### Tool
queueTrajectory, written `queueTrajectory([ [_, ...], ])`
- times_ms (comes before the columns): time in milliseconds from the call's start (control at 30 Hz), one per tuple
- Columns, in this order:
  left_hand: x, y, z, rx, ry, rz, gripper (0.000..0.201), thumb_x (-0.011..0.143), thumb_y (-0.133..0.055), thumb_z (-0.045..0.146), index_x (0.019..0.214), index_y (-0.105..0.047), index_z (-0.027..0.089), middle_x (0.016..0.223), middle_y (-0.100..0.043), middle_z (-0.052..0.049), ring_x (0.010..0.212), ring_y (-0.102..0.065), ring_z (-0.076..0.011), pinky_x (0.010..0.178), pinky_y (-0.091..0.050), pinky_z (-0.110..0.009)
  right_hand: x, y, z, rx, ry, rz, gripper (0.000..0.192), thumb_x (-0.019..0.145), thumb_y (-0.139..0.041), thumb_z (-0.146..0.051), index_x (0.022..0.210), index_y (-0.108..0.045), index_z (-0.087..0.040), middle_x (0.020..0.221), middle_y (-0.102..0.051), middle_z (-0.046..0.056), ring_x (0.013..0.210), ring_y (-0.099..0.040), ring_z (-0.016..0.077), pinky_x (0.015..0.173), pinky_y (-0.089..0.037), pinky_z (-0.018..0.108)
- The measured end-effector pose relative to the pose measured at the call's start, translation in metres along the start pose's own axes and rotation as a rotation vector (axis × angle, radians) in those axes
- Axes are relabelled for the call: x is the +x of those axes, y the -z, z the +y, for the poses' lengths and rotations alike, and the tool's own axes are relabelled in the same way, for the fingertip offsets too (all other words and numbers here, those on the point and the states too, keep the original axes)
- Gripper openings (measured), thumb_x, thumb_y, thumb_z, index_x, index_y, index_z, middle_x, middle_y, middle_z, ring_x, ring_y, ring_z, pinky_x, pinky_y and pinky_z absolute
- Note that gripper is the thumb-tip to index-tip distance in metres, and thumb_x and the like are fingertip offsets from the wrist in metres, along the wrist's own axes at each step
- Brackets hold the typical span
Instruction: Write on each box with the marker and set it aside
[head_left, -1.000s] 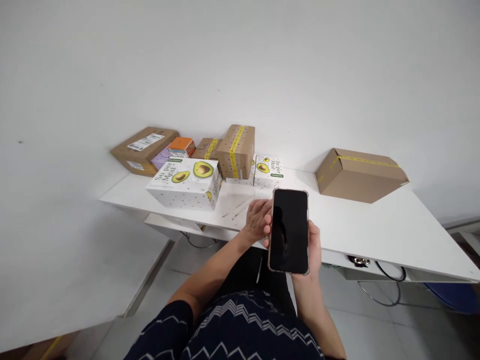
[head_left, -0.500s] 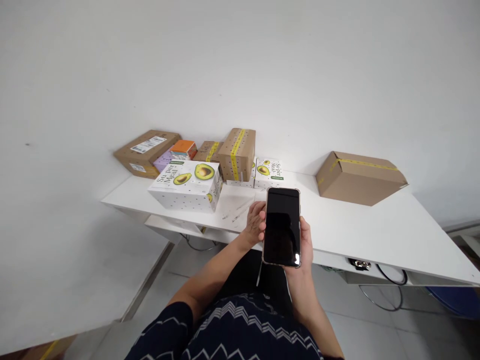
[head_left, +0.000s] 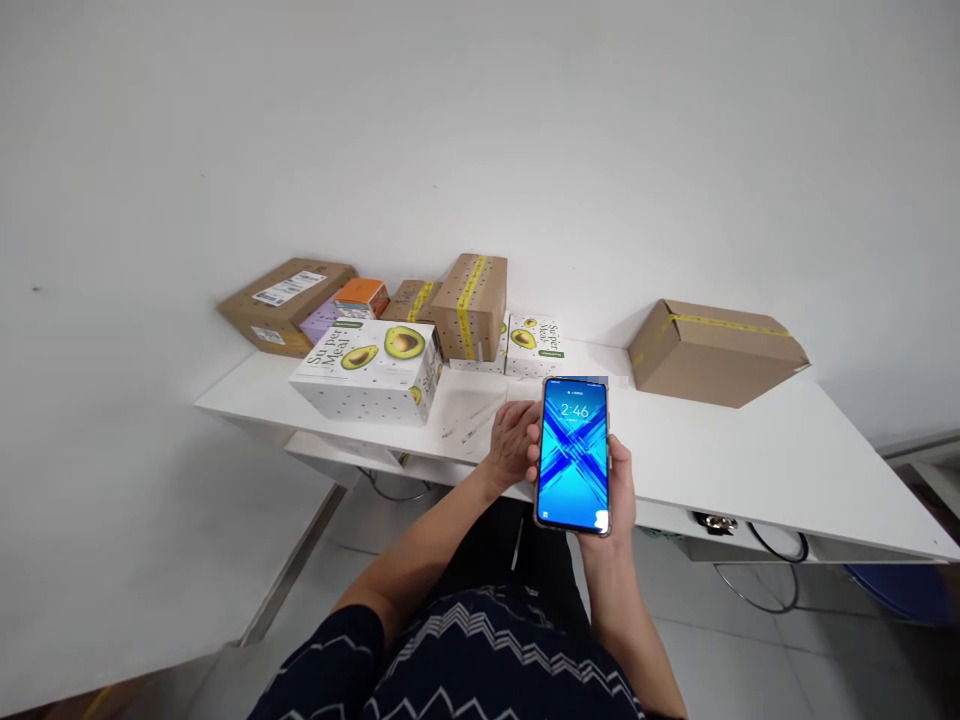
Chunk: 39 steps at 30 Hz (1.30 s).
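A smartphone (head_left: 574,470) with its screen lit in blue, showing a lock screen and the time 2:46, is held upright in front of me. My right hand (head_left: 616,490) wraps it from behind, with the thumb at its right edge and fingertips curling round its left edge. Close against the left edge is my left hand (head_left: 514,440), back upward, fingers loosely extended and their tips partly hidden by the phone and the right fingertips. Under the hands lies the white table (head_left: 720,450).
White avocado-print boxes (head_left: 367,370) stand on the left and middle of the table. Behind them are taped cardboard boxes (head_left: 471,308), an orange box (head_left: 361,297) and a purple box (head_left: 321,318). A larger cardboard box (head_left: 712,352) stands at right, against the wall. Cables (head_left: 780,545) hang below the edge.
The phone's screen has gone from black to lit. The phone and right hand sit slightly farther right; my left hand stays beside the phone.
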<state>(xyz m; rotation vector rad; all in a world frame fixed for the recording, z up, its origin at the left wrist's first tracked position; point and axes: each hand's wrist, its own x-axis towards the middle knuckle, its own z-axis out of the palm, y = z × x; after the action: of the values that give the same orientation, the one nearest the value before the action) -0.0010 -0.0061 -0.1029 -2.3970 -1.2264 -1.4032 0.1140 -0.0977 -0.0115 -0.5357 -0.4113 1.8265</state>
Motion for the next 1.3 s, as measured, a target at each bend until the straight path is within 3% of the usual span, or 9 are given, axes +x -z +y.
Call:
queueTrajectory([
  [100,0.007,0.011,0.009,0.058,-0.172,0.088,0.027,0.090,-0.046,0.033,0.109,-0.062,0.024,0.108,-0.070,-0.005,0.101,-0.058,-0.0223,0.090,-0.042,-0.039,-0.011,0.018,-0.015,-0.118,0.130,0.112,0.058,0.080,-0.045,-0.060,0.117,-0.062,-0.019,0.105,-0.070,0.011,0.093,-0.067,0.0290,0.080,-0.055,0.048],
  [233,0.012,0.015,0.015,0.117,-0.159,0.080,0.024,0.087,-0.053,0.029,0.106,-0.064,0.022,0.109,-0.070,-0.006,0.100,-0.059,-0.0212,0.092,-0.042,-0.038,-0.024,0.064,-0.043,-0.440,0.425,0.443,0.065,0.081,-0.038,-0.063,0.125,-0.054,-0.019,0.112,-0.066,0.012,0.097,-0.066,0.0287,0.082,-0.052,0.046],
  [367,0.011,0.014,0.015,0.121,-0.140,0.065,0.024,0.087,-0.052,0.030,0.105,-0.065,0.023,0.108,-0.071,-0.005,0.100,-0.060,-0.0219,0.092,-0.042,-0.038,-0.018,0.123,-0.062,-1.206,0.540,0.908,0.061,0.080,-0.046,-0.054,0.132,-0.047,-0.020,0.117,-0.061,0.012,0.102,-0.060,0.0274,0.089,-0.046,0.045],
  [500,0.010,0.014,0.014,0.116,-0.141,0.076,0.024,0.086,-0.053,0.029,0.105,-0.065,0.022,0.108,-0.071,-0.005,0.100,-0.060,-0.0218,0.092,-0.042,-0.038,0.003,0.168,-0.061,-1.943,0.362,0.923,0.055,0.081,-0.050,-0.041,0.129,-0.053,-0.013,0.122,-0.056,0.019,0.111,-0.051,0.0323,0.097,-0.038,0.048],
  [700,0.010,0.015,0.015,0.114,-0.171,0.110,0.023,0.085,-0.055,0.028,0.105,-0.065,0.021,0.108,-0.071,-0.005,0.100,-0.060,-0.0213,0.092,-0.043,-0.038,0.025,0.197,-0.046,-2.228,0.205,0.858,0.052,0.085,-0.051,-0.037,0.133,-0.049,-0.017,0.131,-0.050,0.017,0.120,-0.045,0.0341,0.097,-0.038,0.049],
  [833,0.009,0.015,0.014,0.110,-0.160,0.097,0.024,0.085,-0.055,0.028,0.106,-0.065,0.021,0.109,-0.071,-0.006,0.101,-0.060,-0.0218,0.093,-0.044,-0.038,0.021,0.181,-0.057,-2.034,0.151,0.769,0.061,0.078,-0.061,-0.046,0.132,-0.051,-0.019,0.138,-0.046,0.016,0.130,-0.035,0.0357,0.101,-0.035,0.051],
  [1033,0.011,0.021,0.011,0.028,-0.224,0.103,0.028,0.084,-0.057,0.025,0.111,-0.061,0.019,0.112,-0.068,-0.009,0.104,-0.059,-0.0241,0.092,-0.045,-0.040,0.026,0.092,-0.078,-1.431,0.303,0.143,0.096,0.069,-0.074,-0.044,0.149,-0.022,-0.034,0.151,-0.033,0.009,0.086,-0.060,0.0170,0.079,-0.052,0.037],
  [1167,0.001,0.031,-0.001,-0.150,-0.213,0.194,0.035,0.084,-0.056,0.023,0.119,-0.054,0.019,0.117,-0.062,-0.012,0.115,-0.053,-0.0263,0.095,-0.046,-0.044,0.051,0.064,-0.074,-1.456,0.257,0.048,0.092,0.065,-0.078,-0.038,0.145,-0.035,-0.031,0.141,-0.046,0.008,0.076,-0.059,0.0153,0.071,-0.054,0.035],
  [1300,-0.024,0.035,-0.027,-0.296,0.118,0.375,0.036,0.092,-0.042,0.028,0.127,-0.046,0.018,0.123,-0.053,-0.014,0.119,-0.050,-0.0256,0.098,-0.043,-0.048,0.057,0.059,-0.066,-1.447,0.351,0.094,0.077,0.065,-0.077,-0.040,0.135,-0.047,-0.029,0.125,-0.056,0.008,0.069,-0.057,0.0146,0.065,-0.054,0.034],
])
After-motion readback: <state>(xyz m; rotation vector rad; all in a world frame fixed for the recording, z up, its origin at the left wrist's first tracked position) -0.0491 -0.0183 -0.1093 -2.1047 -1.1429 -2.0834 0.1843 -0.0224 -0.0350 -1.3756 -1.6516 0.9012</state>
